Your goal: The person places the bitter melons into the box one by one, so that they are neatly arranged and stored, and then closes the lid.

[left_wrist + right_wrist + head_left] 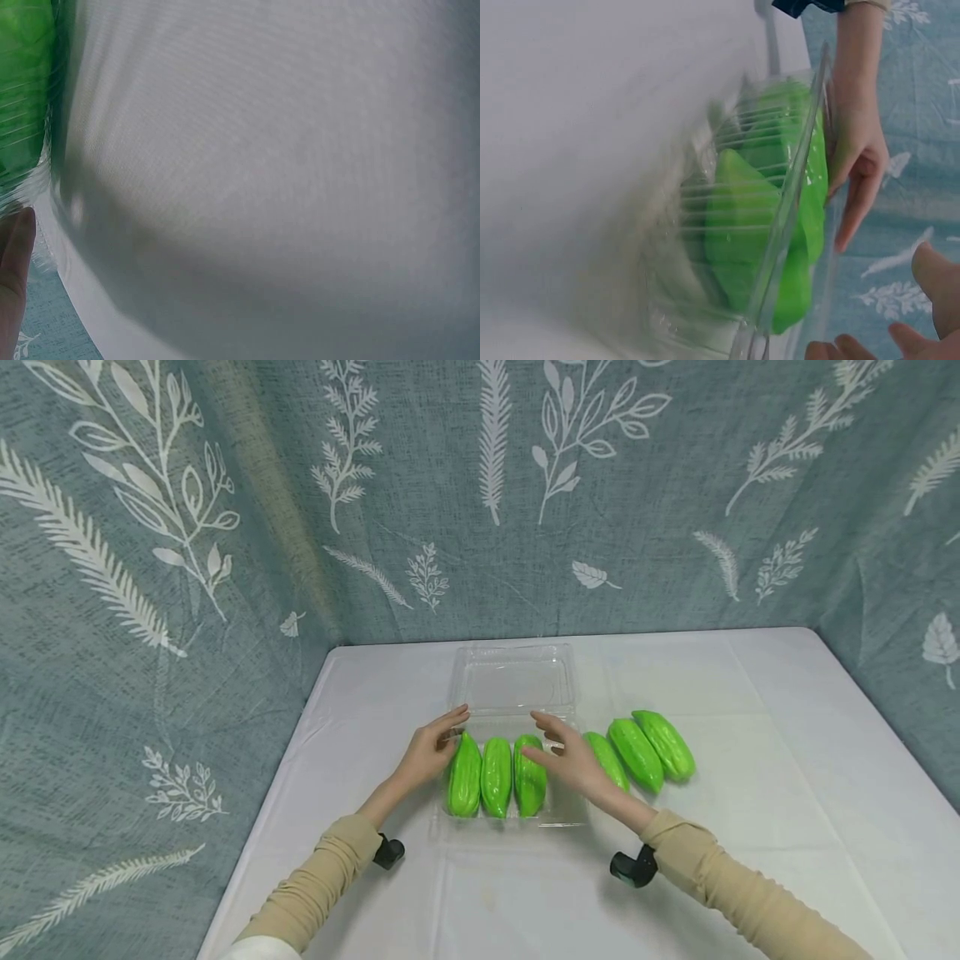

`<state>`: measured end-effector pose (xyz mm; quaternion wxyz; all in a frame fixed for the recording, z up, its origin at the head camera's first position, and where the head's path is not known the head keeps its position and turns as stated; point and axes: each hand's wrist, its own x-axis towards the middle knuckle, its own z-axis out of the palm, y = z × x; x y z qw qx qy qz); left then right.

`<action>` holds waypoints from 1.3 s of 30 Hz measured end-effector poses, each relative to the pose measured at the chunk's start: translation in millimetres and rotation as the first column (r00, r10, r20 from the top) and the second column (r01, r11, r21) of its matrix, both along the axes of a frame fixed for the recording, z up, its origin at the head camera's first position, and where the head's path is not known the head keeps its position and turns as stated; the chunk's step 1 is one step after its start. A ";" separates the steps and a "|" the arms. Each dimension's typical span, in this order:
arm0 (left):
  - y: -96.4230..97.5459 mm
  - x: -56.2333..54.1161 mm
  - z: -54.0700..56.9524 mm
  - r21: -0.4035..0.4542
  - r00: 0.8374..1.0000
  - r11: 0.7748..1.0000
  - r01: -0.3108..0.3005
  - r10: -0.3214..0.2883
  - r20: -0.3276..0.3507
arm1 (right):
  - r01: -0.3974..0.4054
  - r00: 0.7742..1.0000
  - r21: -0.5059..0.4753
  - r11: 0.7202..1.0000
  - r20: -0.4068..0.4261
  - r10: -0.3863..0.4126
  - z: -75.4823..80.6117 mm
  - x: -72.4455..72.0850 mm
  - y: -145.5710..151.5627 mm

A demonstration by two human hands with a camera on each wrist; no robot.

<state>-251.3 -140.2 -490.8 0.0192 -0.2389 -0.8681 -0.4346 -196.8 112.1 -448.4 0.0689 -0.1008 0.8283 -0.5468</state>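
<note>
A clear plastic box lies with its hinged lid laid back behind it. Three glossy green ridged fruits, a left one, a middle one and a right one, sit side by side in it. My left hand is at the box's left side, its fingers extended along the wall near the left fruit's tip. My right hand, fingers spread and holding nothing, hovers over the box's right part, its thumb overlapping the right fruit. The right wrist view shows its fingertips near the box rim.
Three more green fruits, a near one, a middle one and a far one, lie right of the box on the white-covered table. Blue-grey patterned curtains stand behind and at both sides.
</note>
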 end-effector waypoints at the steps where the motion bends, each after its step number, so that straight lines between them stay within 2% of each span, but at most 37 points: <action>1: -0.1 0.0 -0.1 -0.002 1.000 1.000 -0.001 0.001 0.001 | -0.002 1.000 0.000 1.000 0.003 0.002 0.6 0.0 1.1; 5: 0.0 0.3 0.2 0.004 1.000 1.000 0.000 0.000 0.011 | -0.004 1.000 -0.004 1.000 0.023 0.004 2.3 0.3 5.5; 13: 0.3 1.1 1.2 0.009 1.000 1.000 0.003 -0.003 0.030 | -0.007 1.000 0.008 1.000 -0.012 0.008 5.5 0.5 13.1; 23: 0.2 1.3 1.4 0.008 1.000 1.000 -0.001 0.001 0.014 | -0.015 1.000 0.028 0.999 -0.024 0.016 12.8 -0.5 27.7; 33: 0.5 -0.7 0.0 0.004 1.000 1.000 0.005 -0.005 -0.004 | 0.029 0.998 0.029 0.999 -0.061 -0.028 17.1 -8.7 46.8; 39: 1.1 -1.7 -0.5 -0.003 1.000 1.000 0.001 -0.001 0.004 | 0.072 0.996 0.076 0.995 -0.060 -0.067 23.8 -11.8 61.9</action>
